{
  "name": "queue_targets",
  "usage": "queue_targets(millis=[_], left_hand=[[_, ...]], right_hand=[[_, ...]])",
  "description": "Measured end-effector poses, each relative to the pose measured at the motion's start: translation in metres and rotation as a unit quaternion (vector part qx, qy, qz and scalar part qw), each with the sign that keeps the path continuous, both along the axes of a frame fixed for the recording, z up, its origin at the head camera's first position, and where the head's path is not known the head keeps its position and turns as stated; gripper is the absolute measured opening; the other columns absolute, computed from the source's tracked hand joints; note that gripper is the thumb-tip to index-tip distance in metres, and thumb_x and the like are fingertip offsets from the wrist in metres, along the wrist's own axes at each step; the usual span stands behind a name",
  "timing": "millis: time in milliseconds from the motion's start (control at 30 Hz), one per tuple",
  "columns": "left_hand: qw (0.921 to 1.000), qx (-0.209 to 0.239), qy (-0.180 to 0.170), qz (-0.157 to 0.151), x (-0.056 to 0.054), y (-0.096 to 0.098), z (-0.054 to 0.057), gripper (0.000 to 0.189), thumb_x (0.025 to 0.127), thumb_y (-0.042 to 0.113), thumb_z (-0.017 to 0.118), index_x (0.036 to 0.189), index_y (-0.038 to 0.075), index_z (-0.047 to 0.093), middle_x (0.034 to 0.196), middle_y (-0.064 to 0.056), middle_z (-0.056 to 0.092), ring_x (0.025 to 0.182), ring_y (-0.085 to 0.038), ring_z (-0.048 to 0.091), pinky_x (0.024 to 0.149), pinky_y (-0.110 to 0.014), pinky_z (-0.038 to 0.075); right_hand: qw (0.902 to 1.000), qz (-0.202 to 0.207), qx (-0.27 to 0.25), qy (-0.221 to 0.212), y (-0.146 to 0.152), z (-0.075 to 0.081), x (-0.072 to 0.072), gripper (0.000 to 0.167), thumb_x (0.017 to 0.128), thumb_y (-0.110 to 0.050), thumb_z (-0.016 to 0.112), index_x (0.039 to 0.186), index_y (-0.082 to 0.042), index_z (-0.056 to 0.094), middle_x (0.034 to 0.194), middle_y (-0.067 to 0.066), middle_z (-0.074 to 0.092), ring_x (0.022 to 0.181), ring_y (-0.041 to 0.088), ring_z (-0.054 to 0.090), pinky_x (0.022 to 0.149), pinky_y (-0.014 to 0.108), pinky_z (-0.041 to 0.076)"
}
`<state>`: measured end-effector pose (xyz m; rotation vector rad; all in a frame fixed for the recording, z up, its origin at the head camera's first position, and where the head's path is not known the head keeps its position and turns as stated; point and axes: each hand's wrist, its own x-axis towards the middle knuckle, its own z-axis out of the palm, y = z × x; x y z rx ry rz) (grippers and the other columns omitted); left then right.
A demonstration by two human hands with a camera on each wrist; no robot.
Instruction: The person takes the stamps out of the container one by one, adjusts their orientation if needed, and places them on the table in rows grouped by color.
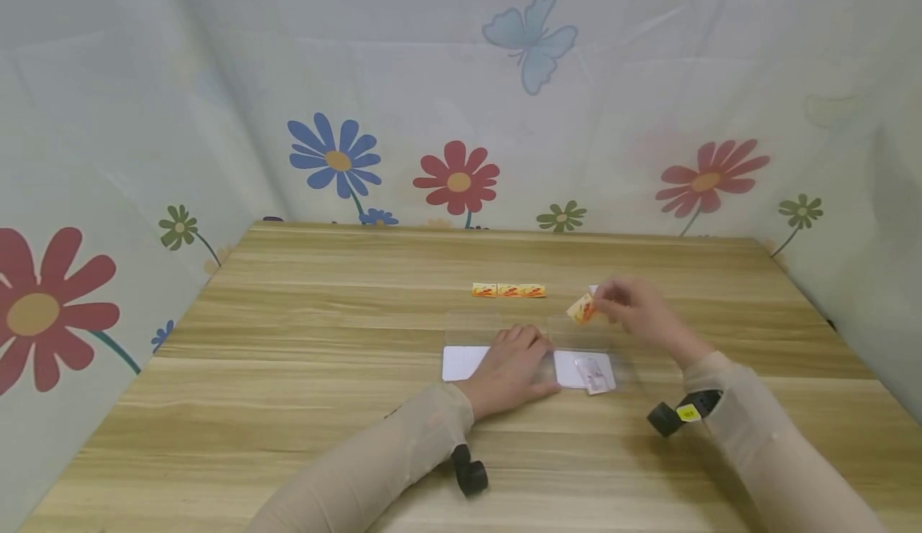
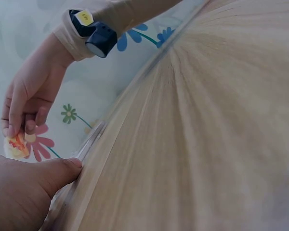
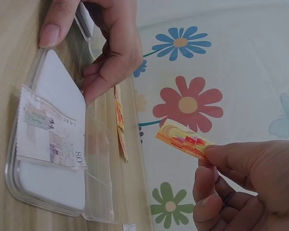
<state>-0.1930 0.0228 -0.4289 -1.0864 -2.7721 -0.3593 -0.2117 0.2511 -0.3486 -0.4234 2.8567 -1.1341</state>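
My right hand (image 1: 634, 309) pinches an orange-and-yellow postage stamp (image 3: 183, 139) between thumb and fingertips, raised above the table. Below it, a clear plastic case (image 3: 12, 178) lies with its lid (image 3: 98, 163) folded back. A white pad (image 3: 53, 192) fills this case, and a pale stamp (image 3: 50, 130) marked 80 lies slanted across it, overhanging the near edge. My left hand (image 1: 510, 369) grips the case, thumb at the near edge and bent fingers at the far side. It also covers part of a second opened case with a white pad (image 1: 464, 363), to the left.
Three orange-and-yellow stamps (image 1: 508, 290) lie in a row behind the cases. A small white piece (image 3: 129, 227) lies near the right hand, mostly hidden in the head view. A flower-printed curtain (image 1: 403, 77) borders the wooden table (image 1: 288, 309) at the back and sides.
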Motion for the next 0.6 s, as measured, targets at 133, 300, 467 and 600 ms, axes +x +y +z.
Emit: queue_targets(millis=[133,300,467,600], left_hand=[[1.0000,-0.001,0.001,-0.002,0.000,0.000,0.000,0.055,0.085,0.055,0.064,0.123,0.015,0.059,0.121,-0.001,0.055,0.115,-0.017,0.051,0.101,-0.034,0.041],[1.0000,-0.002,-0.003,-0.001,0.001,0.001,0.002,0.056,0.085,0.055,0.064,0.124,0.015,0.059,0.122,-0.001,0.055,0.115,-0.018,0.051,0.102,-0.034,0.041],[1.0000,-0.001,-0.007,-0.002,0.001,0.001,0.001,0.056,0.085,0.055,0.063,0.125,0.015,0.059,0.122,-0.001,0.055,0.116,-0.018,0.050,0.103,-0.035,0.040],[0.9999,0.000,-0.011,-0.001,0.001,0.001,0.001,0.056,0.086,0.055,0.063,0.125,0.015,0.059,0.121,-0.001,0.055,0.116,-0.017,0.050,0.104,-0.035,0.039]], right_hand=[[0.9999,-0.007,-0.002,-0.011,0.000,0.002,-0.005,0.013,0.095,-0.014,0.058,0.101,-0.004,0.059,0.093,0.020,0.062,0.078,0.025,0.056,0.060,0.026,0.048],[0.9994,-0.015,-0.002,-0.031,0.000,0.003,-0.013,0.019,0.095,-0.018,0.058,0.106,-0.004,0.059,0.099,0.022,0.063,0.083,0.029,0.058,0.061,0.026,0.047],[0.9987,-0.025,0.006,-0.044,0.002,0.002,-0.024,0.022,0.095,-0.021,0.058,0.109,-0.004,0.059,0.102,0.022,0.064,0.082,0.026,0.059,0.062,0.029,0.050],[0.9983,-0.031,0.010,-0.049,0.002,0.005,-0.030,0.022,0.095,-0.021,0.058,0.109,-0.004,0.059,0.104,0.021,0.063,0.082,0.021,0.059,0.068,0.033,0.052]])
